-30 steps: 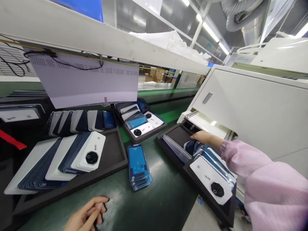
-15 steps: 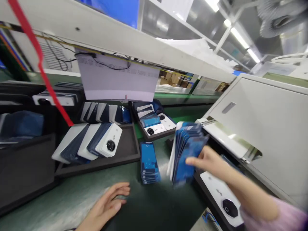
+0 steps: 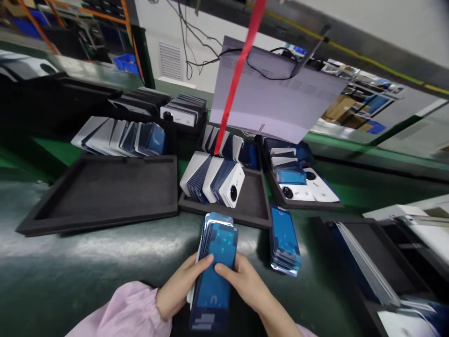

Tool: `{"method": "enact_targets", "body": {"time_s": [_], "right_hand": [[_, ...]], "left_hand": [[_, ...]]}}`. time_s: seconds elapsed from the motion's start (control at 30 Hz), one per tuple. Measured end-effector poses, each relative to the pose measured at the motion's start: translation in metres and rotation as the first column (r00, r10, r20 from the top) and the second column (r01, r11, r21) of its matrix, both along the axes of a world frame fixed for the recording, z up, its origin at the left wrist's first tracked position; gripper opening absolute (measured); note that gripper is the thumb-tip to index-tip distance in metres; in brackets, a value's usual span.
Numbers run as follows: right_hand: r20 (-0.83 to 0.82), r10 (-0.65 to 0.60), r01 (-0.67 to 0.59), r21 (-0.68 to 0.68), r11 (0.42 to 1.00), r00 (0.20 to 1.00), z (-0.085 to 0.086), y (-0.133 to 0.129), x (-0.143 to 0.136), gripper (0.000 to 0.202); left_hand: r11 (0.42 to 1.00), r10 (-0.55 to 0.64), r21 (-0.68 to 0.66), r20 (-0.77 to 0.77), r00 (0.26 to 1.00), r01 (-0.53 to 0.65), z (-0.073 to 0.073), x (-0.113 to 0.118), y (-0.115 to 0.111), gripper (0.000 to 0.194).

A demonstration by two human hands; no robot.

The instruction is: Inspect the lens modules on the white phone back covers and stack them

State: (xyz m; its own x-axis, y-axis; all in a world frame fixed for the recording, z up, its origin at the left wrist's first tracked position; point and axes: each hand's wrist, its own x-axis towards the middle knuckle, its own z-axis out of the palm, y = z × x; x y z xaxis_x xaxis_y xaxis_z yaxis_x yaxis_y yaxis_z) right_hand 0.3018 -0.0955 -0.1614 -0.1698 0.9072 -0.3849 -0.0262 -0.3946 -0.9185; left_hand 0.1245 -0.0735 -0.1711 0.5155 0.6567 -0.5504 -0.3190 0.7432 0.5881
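Head view: left hand (image 3: 177, 288) and right hand (image 3: 250, 283) both gripping one stack of blue-faced panels (image 3: 215, 271), bottom centre of frame. Left fingers wrapped round the stack's left side, thumb pressed on the front sheet; right thumb also on that sheet, the other right fingers bent at the right edge. Stack is tilted, blue face towards camera, white edges showing at left; can't tell whether its lower end touches anything. Pink sleeve (image 3: 129, 311) on left forearm. Green table (image 3: 105, 267) underneath. Second blue stack (image 3: 285, 238) lies on the table just right of the held one, near the right hand. Centre of frame: black tray (image 3: 254, 189) with fanned white and dark-blue panels (image 3: 212, 180), front white one with a round black camera area. Left of it, wide black tray (image 3: 115, 187), a row of panels (image 3: 121, 135) leaning behind it. Right of centre, smaller tray (image 3: 312, 204) with white and blue pieces. Lower right, dark tray (image 3: 373, 243) with a row of thin panels (image 3: 368, 269); blurry and cut off there, so the contents are probably more of the same. Red strip (image 3: 242, 70) hangs from top centre before a pale board (image 3: 277, 100).
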Motion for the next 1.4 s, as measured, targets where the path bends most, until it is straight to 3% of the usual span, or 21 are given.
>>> {"method": "enact_targets", "body": {"time_s": [0.2, 0.37, 0.5, 0.6, 0.8, 0.97, 1.1, 1.27, 1.4], "right_hand": [[0.13, -0.18, 0.172, 0.073, 0.982, 0.975, -0.003, 0.006, -0.012, 0.048], [-0.03, -0.236, 0.236, -0.008, 0.972, 0.971, -0.01, 0.011, -0.014, 0.047], [-0.137, -0.285, 0.28, -0.057, 0.958, 0.949, -0.013, 0.011, -0.014, 0.046], [-0.192, -0.323, 0.312, -0.083, 0.946, 0.927, -0.015, 0.01, -0.015, 0.042], [-0.215, -0.347, 0.339, -0.074, 0.938, 0.913, -0.022, 0.008, -0.01, 0.037], [-0.192, -0.327, 0.319, -0.07, 0.945, 0.925, -0.027, 0.009, -0.004, 0.041], [-0.108, -0.274, 0.267, -0.073, 0.961, 0.956, -0.017, 0.011, 0.017, 0.05], [0.078, -0.065, 0.072, -0.094, 0.993, 0.995, 0.01, 0.01, 0.063, 0.055], [0.25, -0.012, 0.032, -0.075, 0.997, 0.968, 0.017, 0.01, 0.083, 0.057]], "left_hand": [[0.998, 0.039, 0.052, 0.048, 0.998, -0.041, 0.016, -0.014, 0.006, 0.07], [0.975, 0.119, 0.198, -0.084, 0.989, -0.1, 0.018, -0.029, 0.01, 0.049], [0.946, 0.152, 0.311, -0.165, 0.975, -0.095, 0.017, -0.034, 0.014, 0.051], [0.945, 0.176, 0.308, -0.19, 0.966, -0.111, 0.013, -0.036, 0.017, 0.054], [0.959, 0.083, 0.282, -0.198, 0.977, -0.024, 0.016, -0.035, 0.02, 0.05], [0.976, 0.119, 0.203, -0.177, 0.977, -0.082, 0.017, -0.033, 0.02, 0.046], [0.977, 0.195, 0.131, -0.21, 0.958, -0.17, 0.021, -0.036, 0.024, 0.045], [0.968, 0.23, 0.153, -0.207, 0.951, -0.201, 0.042, -0.055, 0.036, 0.051], [0.975, 0.189, 0.16, -0.212, 0.959, -0.156, 0.061, -0.075, 0.042, 0.06]]}}
